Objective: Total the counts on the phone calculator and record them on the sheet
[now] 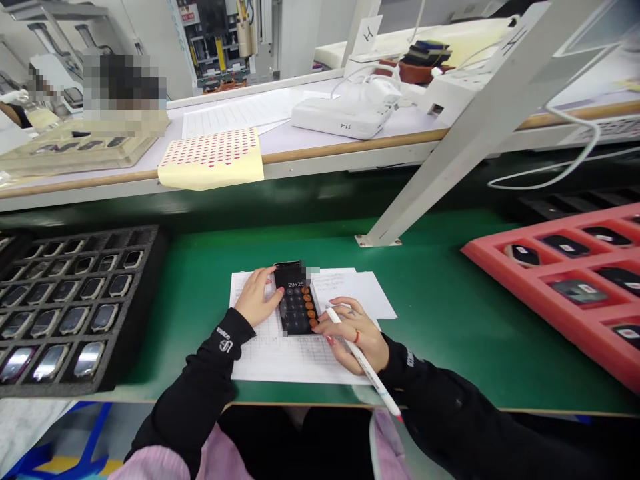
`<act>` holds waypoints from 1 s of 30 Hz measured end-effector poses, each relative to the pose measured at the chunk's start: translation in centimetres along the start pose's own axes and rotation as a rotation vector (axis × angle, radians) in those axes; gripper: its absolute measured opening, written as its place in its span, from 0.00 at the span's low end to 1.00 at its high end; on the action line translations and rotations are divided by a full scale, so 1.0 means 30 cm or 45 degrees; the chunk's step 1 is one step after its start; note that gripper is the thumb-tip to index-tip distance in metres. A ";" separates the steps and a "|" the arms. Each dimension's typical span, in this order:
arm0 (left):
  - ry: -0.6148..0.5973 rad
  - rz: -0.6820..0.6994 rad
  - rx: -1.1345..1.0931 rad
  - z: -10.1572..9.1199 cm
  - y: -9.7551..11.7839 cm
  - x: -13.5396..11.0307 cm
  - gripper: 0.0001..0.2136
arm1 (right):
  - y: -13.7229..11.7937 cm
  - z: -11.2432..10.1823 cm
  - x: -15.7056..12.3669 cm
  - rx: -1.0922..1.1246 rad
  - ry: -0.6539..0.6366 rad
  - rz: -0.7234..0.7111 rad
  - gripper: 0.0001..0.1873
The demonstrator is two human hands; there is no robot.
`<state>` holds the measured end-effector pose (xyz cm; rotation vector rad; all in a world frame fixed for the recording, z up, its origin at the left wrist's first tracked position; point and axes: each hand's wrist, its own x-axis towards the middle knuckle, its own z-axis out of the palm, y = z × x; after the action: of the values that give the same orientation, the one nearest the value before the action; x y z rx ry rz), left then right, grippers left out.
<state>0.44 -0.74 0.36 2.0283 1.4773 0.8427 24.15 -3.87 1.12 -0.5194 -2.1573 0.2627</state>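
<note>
A smartphone (295,312) with a calculator on its screen, showing "29+25", lies on printed paper sheets (270,360) on the green bench. My left hand (259,298) steadies the phone's left edge, thumb over the screen side and fingers near the top corner. In my right hand (353,337) a white pen (373,377) with a red end rests between the fingers, slanting down toward me. A fingertip of that hand is at the lower right of the phone's screen, by the orange keys. Handwriting shows on the sheet right of the phone.
On the left sits a black foam tray (113,360) of watch-like parts; a red tray (545,287) with similar parts is at the right. A slanted white post (440,153) stands on the bench. The shelf above holds a white box (340,120) and a yellow sticker sheet (213,160).
</note>
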 end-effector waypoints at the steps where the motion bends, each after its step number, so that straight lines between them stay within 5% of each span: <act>1: 0.002 0.001 0.000 0.000 0.000 0.000 0.21 | 0.000 0.003 0.000 -0.002 -0.011 0.015 0.14; 12: 0.008 0.016 0.025 -0.002 0.006 -0.001 0.22 | -0.009 0.051 -0.005 -0.025 -0.237 0.090 0.18; 24: -0.054 0.003 0.039 -0.008 0.008 -0.003 0.26 | 0.015 -0.005 -0.010 -0.048 0.060 0.125 0.14; 30: -0.050 0.013 0.020 -0.009 0.005 -0.004 0.25 | 0.022 0.002 -0.013 -0.089 -0.019 0.144 0.12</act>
<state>0.29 -0.89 0.63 2.0537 1.4576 0.7933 24.49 -3.48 0.56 -0.6832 -2.1609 0.2547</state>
